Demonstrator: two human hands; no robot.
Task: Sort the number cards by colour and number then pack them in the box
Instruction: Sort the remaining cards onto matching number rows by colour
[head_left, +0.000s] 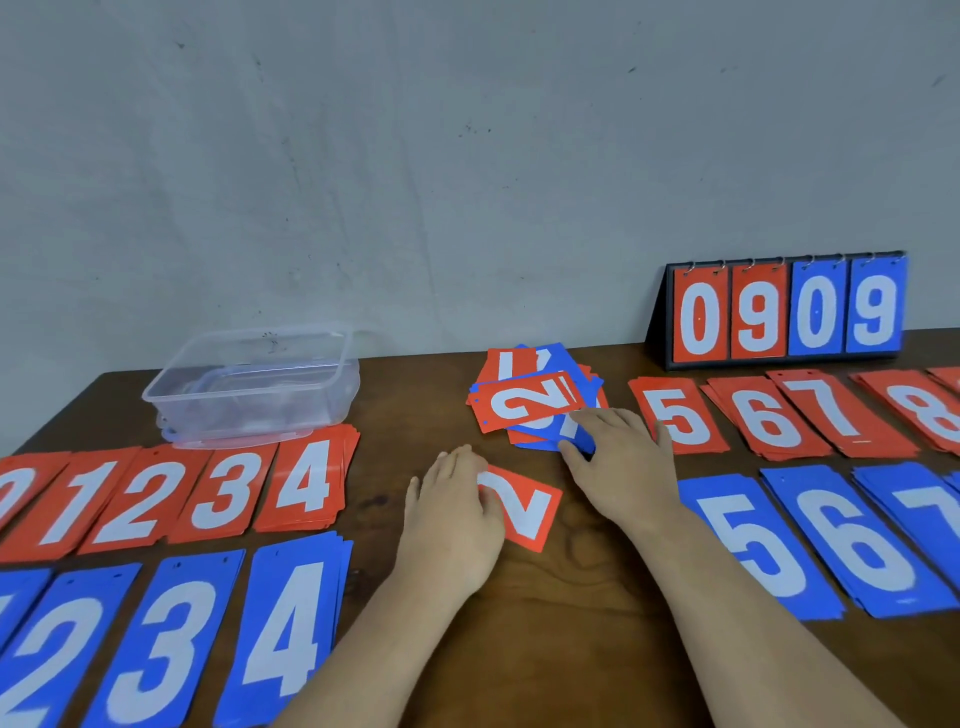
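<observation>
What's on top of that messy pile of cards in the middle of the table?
A red 2 card, lying sideways. Under it the pile's blue and red edges poke out, numbers mostly covered. The right hand pinches a blue card at the near edge.

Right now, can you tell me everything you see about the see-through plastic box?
The clear rectangular plastic box has rounded corners, thin see-through walls and an open top, and looks empty. It stands upright on the far left of the brown wooden table, close to the grey wall, just behind the red pile of fours. Whether it touches that pile cannot be told.
</observation>
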